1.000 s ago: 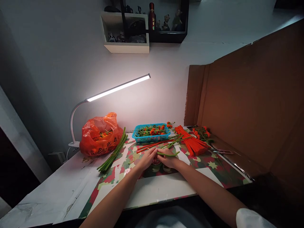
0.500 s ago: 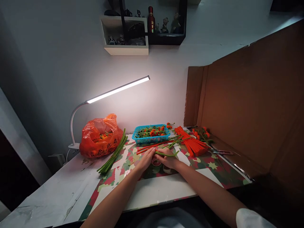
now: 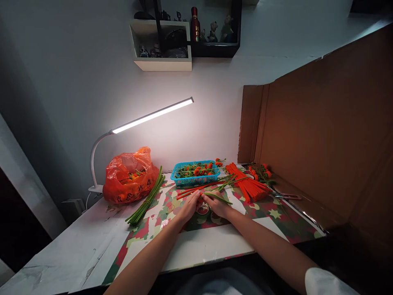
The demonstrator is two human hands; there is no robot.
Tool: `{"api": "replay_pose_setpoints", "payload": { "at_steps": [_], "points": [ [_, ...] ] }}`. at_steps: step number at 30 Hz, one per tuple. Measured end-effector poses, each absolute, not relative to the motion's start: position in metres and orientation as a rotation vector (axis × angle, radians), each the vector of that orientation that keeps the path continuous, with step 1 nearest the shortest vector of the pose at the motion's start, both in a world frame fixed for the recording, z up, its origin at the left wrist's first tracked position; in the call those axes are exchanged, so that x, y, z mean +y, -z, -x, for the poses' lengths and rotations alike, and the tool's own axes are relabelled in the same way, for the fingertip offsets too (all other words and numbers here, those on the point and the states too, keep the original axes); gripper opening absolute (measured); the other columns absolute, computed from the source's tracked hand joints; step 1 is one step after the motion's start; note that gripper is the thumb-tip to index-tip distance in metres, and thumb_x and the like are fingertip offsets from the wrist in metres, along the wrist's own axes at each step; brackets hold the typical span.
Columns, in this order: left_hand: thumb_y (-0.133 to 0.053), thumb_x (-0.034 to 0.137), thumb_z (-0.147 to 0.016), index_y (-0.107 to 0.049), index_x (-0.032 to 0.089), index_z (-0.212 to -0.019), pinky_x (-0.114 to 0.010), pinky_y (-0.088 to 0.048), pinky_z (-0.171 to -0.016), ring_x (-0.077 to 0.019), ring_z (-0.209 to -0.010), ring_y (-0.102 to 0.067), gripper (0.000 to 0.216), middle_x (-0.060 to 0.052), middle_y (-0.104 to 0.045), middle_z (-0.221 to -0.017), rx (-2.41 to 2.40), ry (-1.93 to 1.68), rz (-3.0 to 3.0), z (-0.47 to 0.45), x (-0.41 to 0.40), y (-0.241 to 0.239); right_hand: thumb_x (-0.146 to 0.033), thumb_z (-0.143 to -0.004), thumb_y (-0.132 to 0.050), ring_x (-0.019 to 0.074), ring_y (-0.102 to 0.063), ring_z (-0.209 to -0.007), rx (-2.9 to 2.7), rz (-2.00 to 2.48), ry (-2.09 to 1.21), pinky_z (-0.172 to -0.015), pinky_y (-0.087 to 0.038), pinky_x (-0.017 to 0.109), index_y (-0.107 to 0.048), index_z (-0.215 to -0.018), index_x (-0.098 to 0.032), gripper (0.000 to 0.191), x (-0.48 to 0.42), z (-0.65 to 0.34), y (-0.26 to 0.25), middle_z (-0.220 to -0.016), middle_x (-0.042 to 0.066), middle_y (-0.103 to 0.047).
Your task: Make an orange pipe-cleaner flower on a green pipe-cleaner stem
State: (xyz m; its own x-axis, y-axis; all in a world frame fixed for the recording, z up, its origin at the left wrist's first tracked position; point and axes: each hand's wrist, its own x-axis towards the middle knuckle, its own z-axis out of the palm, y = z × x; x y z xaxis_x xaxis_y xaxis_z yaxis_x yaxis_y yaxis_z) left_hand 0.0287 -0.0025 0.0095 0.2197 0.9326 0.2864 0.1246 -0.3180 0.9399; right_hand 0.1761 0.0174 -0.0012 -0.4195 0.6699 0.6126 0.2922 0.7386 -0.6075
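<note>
A green pipe cleaner (image 3: 221,199) runs from between my fingertips over the back of my right hand. My right hand (image 3: 215,205) is closed on it with bent fingers. Touching it near the tips, my left hand (image 3: 189,207) pinches the same stem's near end; its exact grip is partly hidden. A little red shows between the hands, too small to make out. Just below them lies a round, ring-like roll (image 3: 202,209). Behind the hands are loose red pipe cleaners (image 3: 192,191) and loose green ones (image 3: 225,185).
At the back stands a blue basket (image 3: 181,180) of red-orange flowers with green stems. To the left are a tied green bundle (image 3: 145,203), an orange plastic bag (image 3: 130,184) and a lamp (image 3: 153,116). Red pipe cleaners (image 3: 250,186), scissors (image 3: 287,196) and a cardboard wall (image 3: 322,123) are right.
The green pipe cleaner has shifted and now slants down to the right over my right hand. My hands have parted slightly, showing more of the round roll below.
</note>
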Motion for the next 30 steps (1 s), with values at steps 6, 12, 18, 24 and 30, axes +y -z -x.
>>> {"api": "replay_pose_setpoints", "payload": {
  "at_steps": [6, 12, 18, 24, 30],
  "points": [
    [-0.050, 0.056, -0.077, -0.045, 0.018, -0.074, -0.022, -0.030, -0.049, -0.0098, -0.051, -0.037, 0.038, 0.006, -0.041, -0.057, 0.938, -1.160, -1.543, -0.029, -0.001, -0.011, -0.032, -0.092, -0.039, 0.0163, -0.059, -0.069, -1.922, 0.719, -0.633, -0.069, -0.044, 0.027, -0.063, -0.070, -0.018, 0.035, 0.020, -0.174, 0.001, -0.071, 0.001, -0.068],
    [-0.054, 0.061, -0.074, -0.046, 0.018, -0.074, -0.020, -0.032, -0.050, -0.0083, -0.050, -0.036, 0.044, 0.007, -0.041, -0.055, 0.915, -1.154, -1.511, -0.029, -0.002, -0.013, -0.038, -0.089, -0.046, 0.0132, -0.052, -0.057, -1.854, 0.672, -0.741, -0.058, -0.039, 0.024, -0.060, -0.066, -0.018, 0.033, 0.020, -0.176, 0.002, -0.061, -0.001, -0.060],
    [-0.053, 0.066, -0.072, -0.044, 0.019, -0.068, -0.020, -0.032, -0.049, -0.0078, -0.047, -0.034, 0.048, 0.008, -0.039, -0.051, 0.934, -1.146, -1.511, -0.027, 0.002, -0.010, -0.041, -0.089, -0.046, 0.0132, -0.050, -0.061, -1.847, 0.606, -0.725, -0.060, -0.038, 0.024, -0.058, -0.065, -0.020, 0.034, 0.012, -0.175, -0.009, -0.062, -0.002, -0.058],
    [-0.048, 0.069, -0.073, -0.043, 0.018, -0.062, -0.022, -0.030, -0.051, -0.0084, -0.047, -0.035, 0.052, 0.007, -0.040, -0.047, 0.952, -1.132, -1.577, -0.026, 0.002, -0.010, -0.040, -0.086, -0.051, 0.0130, -0.045, -0.059, -1.878, 0.628, -0.696, -0.057, -0.035, 0.024, -0.058, -0.070, -0.020, 0.026, 0.009, -0.176, -0.011, -0.060, -0.003, -0.051],
    [-0.044, 0.068, -0.076, -0.044, 0.018, -0.059, -0.022, -0.029, -0.052, -0.0090, -0.046, -0.035, 0.053, 0.006, -0.040, -0.045, 0.986, -1.118, -1.620, -0.026, -0.001, -0.014, -0.034, -0.082, -0.058, 0.0106, -0.041, -0.053, -1.842, 0.735, -0.632, -0.053, -0.030, 0.022, -0.058, -0.075, -0.020, 0.015, 0.009, -0.178, -0.008, -0.055, -0.006, -0.046]
  ]
}}
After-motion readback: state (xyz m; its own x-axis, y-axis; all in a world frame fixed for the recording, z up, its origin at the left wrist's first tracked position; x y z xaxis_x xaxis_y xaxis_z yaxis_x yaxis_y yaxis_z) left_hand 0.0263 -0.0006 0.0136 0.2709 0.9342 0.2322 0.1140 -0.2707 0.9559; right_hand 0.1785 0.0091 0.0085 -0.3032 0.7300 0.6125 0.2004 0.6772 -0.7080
